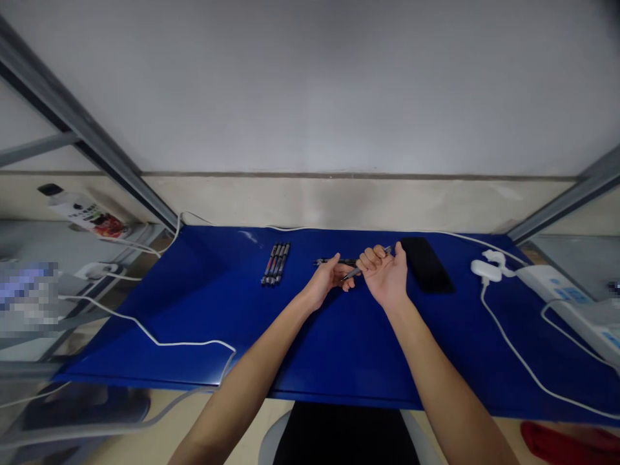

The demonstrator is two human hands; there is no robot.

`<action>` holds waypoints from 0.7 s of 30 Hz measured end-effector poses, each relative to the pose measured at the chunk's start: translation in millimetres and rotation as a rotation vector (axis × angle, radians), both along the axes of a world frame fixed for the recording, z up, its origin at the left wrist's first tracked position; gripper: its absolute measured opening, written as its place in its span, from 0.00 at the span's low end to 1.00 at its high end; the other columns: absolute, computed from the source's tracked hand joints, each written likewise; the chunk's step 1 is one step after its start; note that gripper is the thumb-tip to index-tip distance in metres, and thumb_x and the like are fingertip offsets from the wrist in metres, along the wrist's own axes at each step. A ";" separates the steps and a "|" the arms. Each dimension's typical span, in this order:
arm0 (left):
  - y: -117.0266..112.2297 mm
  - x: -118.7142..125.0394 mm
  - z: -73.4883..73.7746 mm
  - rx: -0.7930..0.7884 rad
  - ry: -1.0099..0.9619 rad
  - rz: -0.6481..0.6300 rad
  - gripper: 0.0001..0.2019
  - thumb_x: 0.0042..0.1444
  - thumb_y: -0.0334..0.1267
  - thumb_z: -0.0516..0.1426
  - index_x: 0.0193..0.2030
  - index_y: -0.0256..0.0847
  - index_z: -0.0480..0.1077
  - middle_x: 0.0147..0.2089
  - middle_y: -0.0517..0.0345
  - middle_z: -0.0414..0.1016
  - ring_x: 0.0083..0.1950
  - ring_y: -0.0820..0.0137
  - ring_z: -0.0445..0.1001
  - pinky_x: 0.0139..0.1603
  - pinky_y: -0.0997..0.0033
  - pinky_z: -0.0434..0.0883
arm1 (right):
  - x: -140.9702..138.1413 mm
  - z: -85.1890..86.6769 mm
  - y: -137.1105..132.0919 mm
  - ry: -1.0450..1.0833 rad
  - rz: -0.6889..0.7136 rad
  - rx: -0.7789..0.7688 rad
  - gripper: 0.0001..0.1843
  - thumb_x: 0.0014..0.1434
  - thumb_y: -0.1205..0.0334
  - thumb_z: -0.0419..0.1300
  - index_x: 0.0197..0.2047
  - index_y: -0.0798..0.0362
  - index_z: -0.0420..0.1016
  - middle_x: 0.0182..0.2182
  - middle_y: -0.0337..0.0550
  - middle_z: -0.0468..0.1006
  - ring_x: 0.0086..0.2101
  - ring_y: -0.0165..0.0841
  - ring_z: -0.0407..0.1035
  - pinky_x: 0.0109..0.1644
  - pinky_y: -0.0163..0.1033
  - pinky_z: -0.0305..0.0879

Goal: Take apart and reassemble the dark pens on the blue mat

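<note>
Both of my hands meet over the middle of the blue table top (194, 323). My right hand (386, 274) is palm up with its fingers curled around a pen (361, 268) that pokes out past the knuckles. My left hand (329, 279) pinches the pen's near tip. Just behind my left hand lie a few dark pens (334, 261) on the table. Further left, a tidy row of several pens (276, 263) lies side by side.
A black phone (426, 263) lies right of my hands. A white charger (487, 270) and cable (513, 352) run along the right side, near a white power strip (566, 297). Another white cable (155, 339) crosses the left corner. A bottle (84, 213) lies on the left shelf.
</note>
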State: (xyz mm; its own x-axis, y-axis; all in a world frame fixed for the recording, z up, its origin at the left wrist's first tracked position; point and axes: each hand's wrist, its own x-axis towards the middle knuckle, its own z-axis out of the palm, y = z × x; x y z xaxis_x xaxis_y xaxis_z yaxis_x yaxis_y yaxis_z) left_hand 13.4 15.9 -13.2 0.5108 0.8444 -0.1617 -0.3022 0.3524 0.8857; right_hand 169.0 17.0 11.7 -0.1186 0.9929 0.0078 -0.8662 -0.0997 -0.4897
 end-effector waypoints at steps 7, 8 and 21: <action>0.4 0.7 0.2 -0.010 -0.009 0.006 0.32 0.62 0.59 0.47 0.38 0.27 0.77 0.27 0.47 0.74 0.28 0.69 0.69 0.35 0.68 0.64 | -0.6 -1.5 0.3 -0.013 -0.002 0.000 0.21 0.65 0.50 0.46 0.23 0.50 0.50 0.19 0.32 0.47 0.20 0.28 0.47 0.25 0.37 0.55; 0.5 0.8 0.1 -0.011 -0.009 0.005 0.32 0.61 0.59 0.47 0.38 0.27 0.77 0.27 0.47 0.74 0.28 0.69 0.69 0.35 0.68 0.64 | -0.5 -1.3 0.2 -0.015 0.000 -0.001 0.20 0.64 0.50 0.46 0.23 0.50 0.49 0.19 0.32 0.47 0.20 0.28 0.47 0.25 0.37 0.55; -1.9 1.4 4.4 -0.008 0.014 0.018 0.31 0.61 0.59 0.48 0.37 0.29 0.76 0.27 0.49 0.73 0.27 0.70 0.67 0.35 0.67 0.63 | -2.2 1.1 -1.4 0.005 0.002 -0.010 0.20 0.62 0.49 0.46 0.23 0.50 0.47 0.19 0.32 0.47 0.20 0.28 0.46 0.25 0.36 0.55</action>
